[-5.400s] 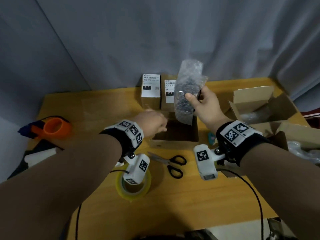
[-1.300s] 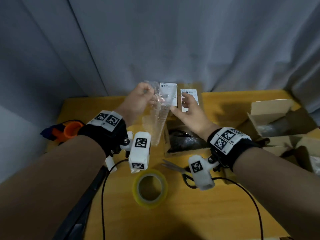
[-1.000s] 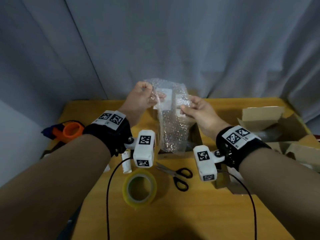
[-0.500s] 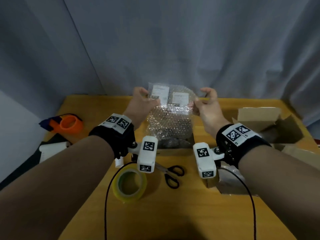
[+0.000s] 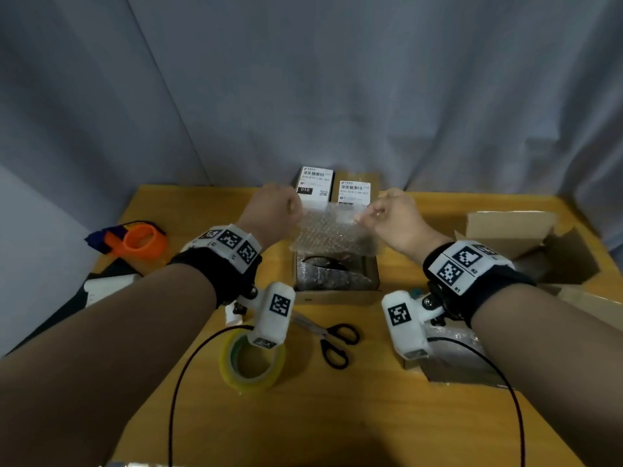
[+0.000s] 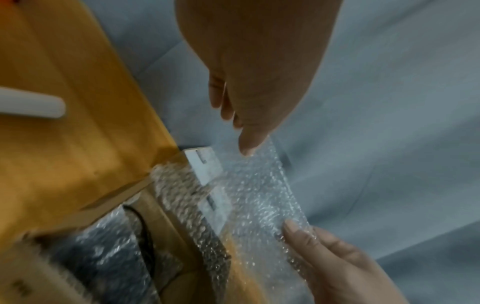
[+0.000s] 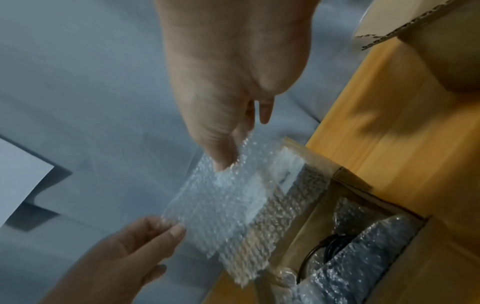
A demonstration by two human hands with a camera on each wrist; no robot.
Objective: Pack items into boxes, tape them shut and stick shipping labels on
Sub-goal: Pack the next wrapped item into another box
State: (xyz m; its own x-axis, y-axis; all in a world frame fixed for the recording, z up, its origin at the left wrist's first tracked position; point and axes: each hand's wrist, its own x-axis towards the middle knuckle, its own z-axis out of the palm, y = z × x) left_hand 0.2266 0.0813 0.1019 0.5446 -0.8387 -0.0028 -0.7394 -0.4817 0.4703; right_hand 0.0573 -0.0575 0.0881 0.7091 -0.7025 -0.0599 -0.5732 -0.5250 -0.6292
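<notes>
Your left hand [image 5: 273, 210] and right hand [image 5: 394, 214] each pinch a top corner of the bubble wrap sheet [image 5: 332, 232], stretched flat above the open cardboard box [image 5: 337, 293], where half a second ago you held it upright and higher. A wrapped item [image 5: 332, 276] with a black cord lies inside the box. On the wooden table [image 5: 337, 416] sit scissors [image 5: 332, 342], a tape roll [image 5: 251, 360], an orange tape dispenser [image 5: 135, 239] and two labelled boxes [image 5: 333, 190]. A grey curtain [image 5: 303, 79] hangs behind.
</notes>
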